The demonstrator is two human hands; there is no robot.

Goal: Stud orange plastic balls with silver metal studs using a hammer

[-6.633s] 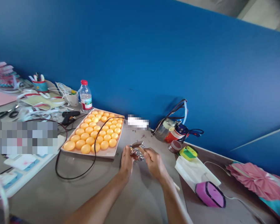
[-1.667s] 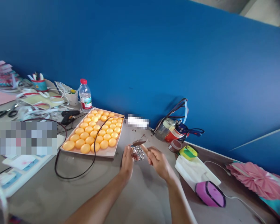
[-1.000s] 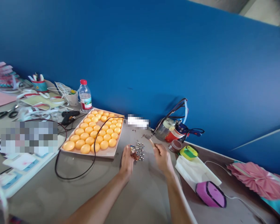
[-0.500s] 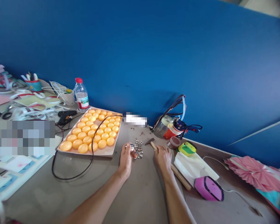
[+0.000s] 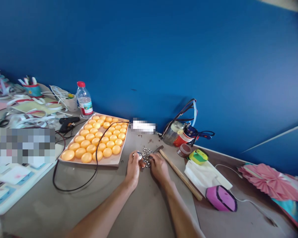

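Note:
A loose pile of small shiny silver metal pieces (image 5: 146, 155), bead-like and too small to name surely, lies on the grey table between my hands. My left hand (image 5: 133, 167) is closed at the pile's left side, with some of the silver pieces showing between thumb and fingers. At the pile's right edge is my right hand (image 5: 159, 168), its fingers curled together and their tips touching the pieces; whatever they pinch is hidden. Just right of that hand lies a hammer (image 5: 180, 173) with a wooden handle, its dark head toward the wall.
Left of my hands stands a tray (image 5: 116, 161) of orange balls, a black cable (image 5: 85, 184) looped over it. A bottle (image 5: 85, 102) and glue gun (image 5: 69, 124) are behind. Rightward are a jar (image 5: 174, 134), a small tub (image 5: 184, 150), a yellow-green item (image 5: 199, 156) and a purple item (image 5: 221, 198).
My right hand has let go of the hammer handle and moved left to the silver pile. The hammer stays lying there. My left hand keeps its place beside the pile.

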